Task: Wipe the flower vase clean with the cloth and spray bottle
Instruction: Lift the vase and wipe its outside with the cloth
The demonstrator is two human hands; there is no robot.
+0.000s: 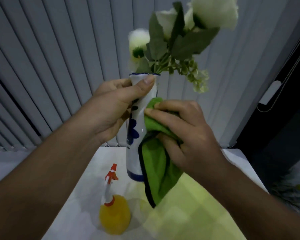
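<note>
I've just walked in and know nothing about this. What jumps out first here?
A white vase with blue painting full of white flowers is held up at centre, the left hand gripping its neck. The right hand presses a green cloth against its side. Below stands an orange spray bottle.

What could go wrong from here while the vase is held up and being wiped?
1. The left hand holds the vase only near its neck, above the table; if the glaze is wet it might slip.
2. The cloth in the right hand hangs low and could catch the spray bottle standing close below.
3. The vase leans, so the flowers may shift or fall out.
</note>
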